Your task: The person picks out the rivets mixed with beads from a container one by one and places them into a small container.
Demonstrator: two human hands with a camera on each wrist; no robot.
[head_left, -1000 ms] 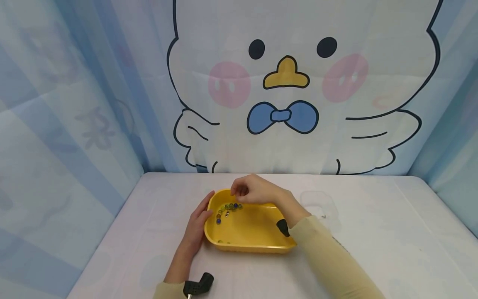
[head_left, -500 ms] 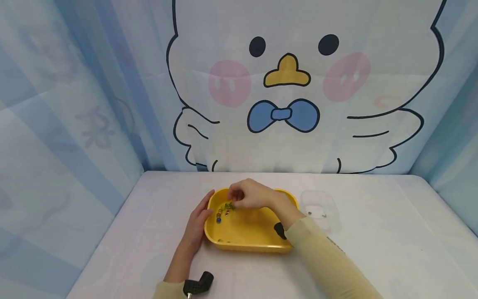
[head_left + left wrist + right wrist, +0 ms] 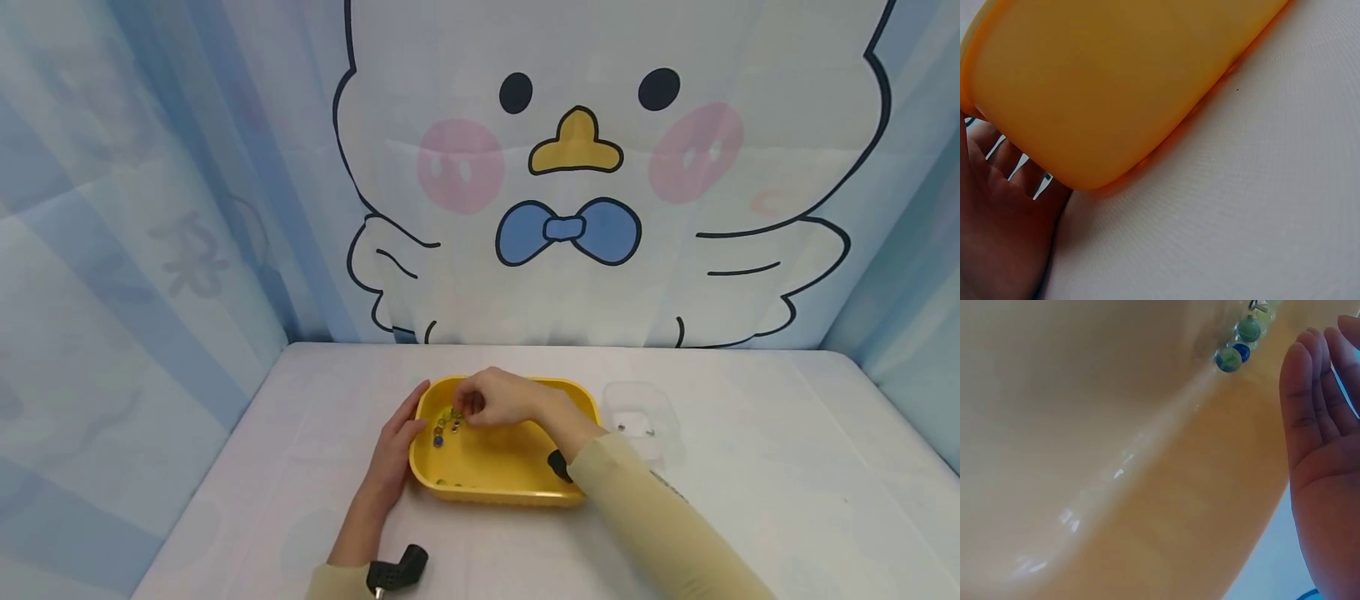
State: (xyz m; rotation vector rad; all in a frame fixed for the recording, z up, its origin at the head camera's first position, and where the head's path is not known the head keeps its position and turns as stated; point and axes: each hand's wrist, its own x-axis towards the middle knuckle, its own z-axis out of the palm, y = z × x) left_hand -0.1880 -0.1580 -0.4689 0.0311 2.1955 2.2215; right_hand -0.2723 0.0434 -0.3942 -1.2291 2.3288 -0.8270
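A yellow plastic tray (image 3: 495, 467) stands in front of the person. The left hand (image 3: 392, 450) holds its left end, with the thumb at the rim and fingers along the outer wall. Inside, at the far left, lie several glass marbles (image 3: 442, 422) in green, yellow, amber and blue. Small silvery pieces (image 3: 455, 427) lie beside them. The right hand (image 3: 501, 397) is over the tray by the marbles, fingers bent down, and covers part of the row. In the right wrist view, green marbles (image 3: 1229, 360) sit left of the fingers (image 3: 1299, 394); nothing shows between the visible fingers.
Right of the tray is a clear plastic box (image 3: 665, 429) with two small silvery bits in it. More marbles (image 3: 441, 482) lie at the tray's near wall. A pale cloth covers the table (image 3: 787, 467); a printed curtain (image 3: 570, 300) hangs behind.
The right hand has come down and slightly left and nearer, now covering the right-hand marbles of the row. Its forearm no longer hides the clear box. The left hand and tray stay put.
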